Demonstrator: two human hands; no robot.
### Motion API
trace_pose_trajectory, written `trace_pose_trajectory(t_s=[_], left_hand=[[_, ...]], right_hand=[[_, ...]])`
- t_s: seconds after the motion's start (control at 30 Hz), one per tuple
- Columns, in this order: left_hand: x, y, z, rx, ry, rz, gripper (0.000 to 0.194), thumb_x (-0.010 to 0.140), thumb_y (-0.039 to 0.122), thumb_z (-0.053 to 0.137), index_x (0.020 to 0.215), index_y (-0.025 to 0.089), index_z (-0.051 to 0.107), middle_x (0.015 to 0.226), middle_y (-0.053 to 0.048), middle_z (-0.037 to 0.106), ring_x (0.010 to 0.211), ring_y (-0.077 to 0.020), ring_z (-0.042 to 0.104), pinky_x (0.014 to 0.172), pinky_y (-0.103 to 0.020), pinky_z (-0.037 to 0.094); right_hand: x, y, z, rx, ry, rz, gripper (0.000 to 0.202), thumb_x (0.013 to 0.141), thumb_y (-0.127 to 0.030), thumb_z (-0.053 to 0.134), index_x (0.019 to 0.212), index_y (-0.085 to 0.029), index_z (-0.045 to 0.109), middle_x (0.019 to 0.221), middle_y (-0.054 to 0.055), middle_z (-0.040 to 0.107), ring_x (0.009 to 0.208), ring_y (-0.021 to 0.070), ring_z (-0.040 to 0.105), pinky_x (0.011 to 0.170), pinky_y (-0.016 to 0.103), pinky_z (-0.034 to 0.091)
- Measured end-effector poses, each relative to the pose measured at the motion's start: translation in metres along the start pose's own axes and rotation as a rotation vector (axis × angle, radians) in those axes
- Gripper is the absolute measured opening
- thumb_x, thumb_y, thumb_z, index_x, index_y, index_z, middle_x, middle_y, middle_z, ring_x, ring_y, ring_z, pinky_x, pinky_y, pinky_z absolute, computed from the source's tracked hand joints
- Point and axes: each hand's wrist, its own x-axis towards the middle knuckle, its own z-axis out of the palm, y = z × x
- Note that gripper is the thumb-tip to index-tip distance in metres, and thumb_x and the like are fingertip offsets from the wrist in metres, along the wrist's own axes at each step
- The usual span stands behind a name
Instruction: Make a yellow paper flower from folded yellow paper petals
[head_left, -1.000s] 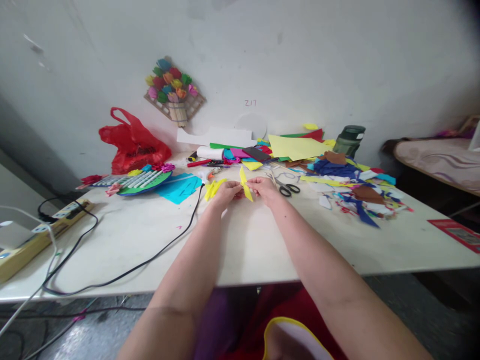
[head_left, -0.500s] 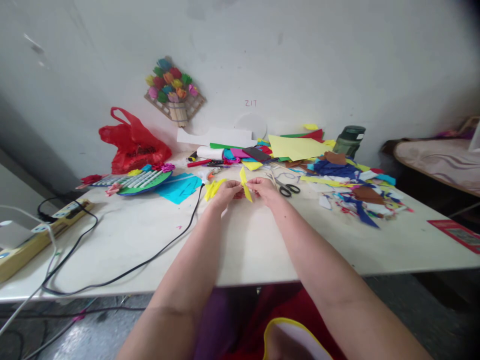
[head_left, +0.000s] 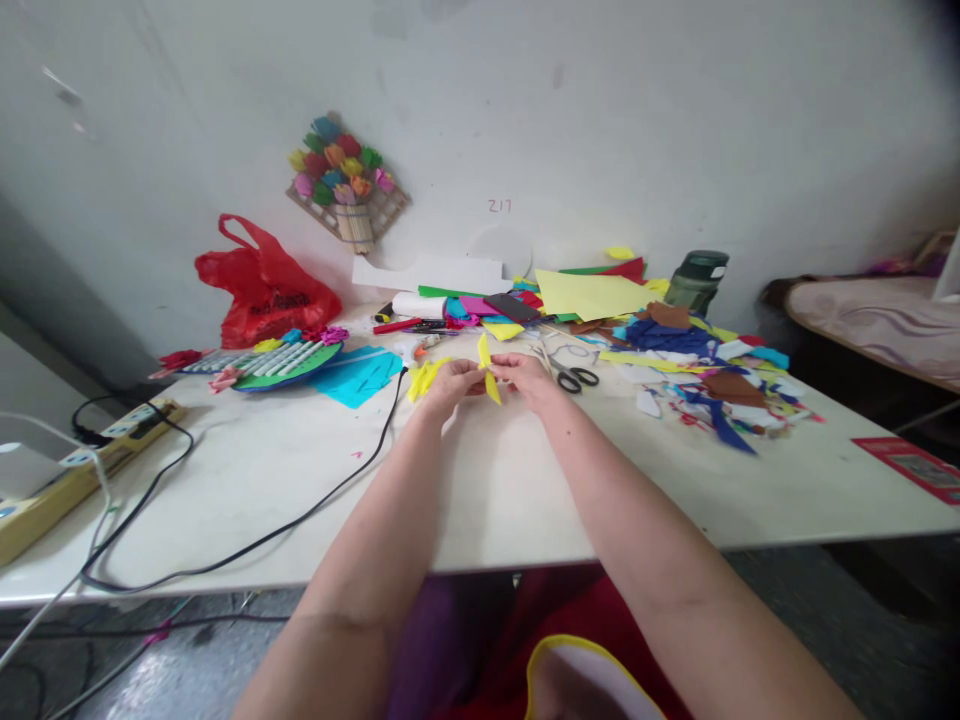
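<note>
A narrow strip of yellow crepe paper (head_left: 484,351) stands between my two hands over the table, pinched in at its middle. My left hand (head_left: 454,384) is closed, its fingertips on the strip's left side. From the right, my right hand (head_left: 523,377) pinches the same strip at the middle with thumb and finger. More yellow paper pieces (head_left: 426,380) lie just left of my left hand, partly hidden behind it. Black-handled scissors (head_left: 576,379) rest right beside my right hand. A white glue gun (head_left: 412,349) lies behind my left hand, its black cord running to the left.
Paper scraps (head_left: 720,380) are heaped on the right, near a green bottle (head_left: 696,284). At left are a red plastic bag (head_left: 274,290), a green board with rolled sticks (head_left: 289,368), blue paper (head_left: 360,378) and a power strip (head_left: 97,465). A flower decoration (head_left: 346,180) hangs on the wall.
Between my fingers the yellow strip has turned slightly and looks narrower at its middle. Both hands stay in nearly the same place; the whole view has shifted a little.
</note>
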Motion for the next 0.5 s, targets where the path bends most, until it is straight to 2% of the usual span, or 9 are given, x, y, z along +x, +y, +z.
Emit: trace_pose_trajectory(t_s=[0.13, 0.3, 0.5], left_hand=[[-0.0026, 0.0021, 0.0018, -0.073, -0.036, -0.008, 0.023, 0.071, 0.027, 0.071, 0.073, 0.011, 0.055, 0.065, -0.006, 0.066, 0.061, -0.0152, 0.065, 0.072, -0.033, 0.052], [-0.0042, 0.0028, 0.0047, -0.137, -0.086, 0.022, 0.019, 0.075, 0.023, 0.066, 0.075, 0.012, 0.050, 0.064, -0.006, 0.066, 0.063, -0.0169, 0.066, 0.068, -0.032, 0.052], [-0.0056, 0.0054, 0.0054, -0.170, -0.101, 0.001, 0.017, 0.078, 0.021, 0.062, 0.076, 0.014, 0.047, 0.067, -0.007, 0.067, 0.063, -0.0162, 0.067, 0.066, -0.030, 0.051]], right_hand=[[0.0008, 0.0011, 0.0000, 0.038, -0.006, -0.011, 0.015, 0.059, -0.017, 0.071, 0.074, -0.016, 0.069, 0.064, -0.001, 0.067, 0.056, 0.0084, 0.054, 0.053, 0.021, 0.034], [0.0030, 0.0018, -0.0001, 0.075, 0.003, -0.009, 0.011, 0.055, -0.016, 0.071, 0.066, -0.015, 0.066, 0.058, -0.001, 0.064, 0.052, 0.0073, 0.051, 0.056, 0.023, 0.035], [0.0064, 0.0040, -0.0016, 0.111, -0.070, 0.001, 0.018, 0.054, -0.021, 0.071, 0.069, -0.014, 0.064, 0.052, -0.003, 0.059, 0.051, 0.0082, 0.051, 0.053, 0.022, 0.034]])
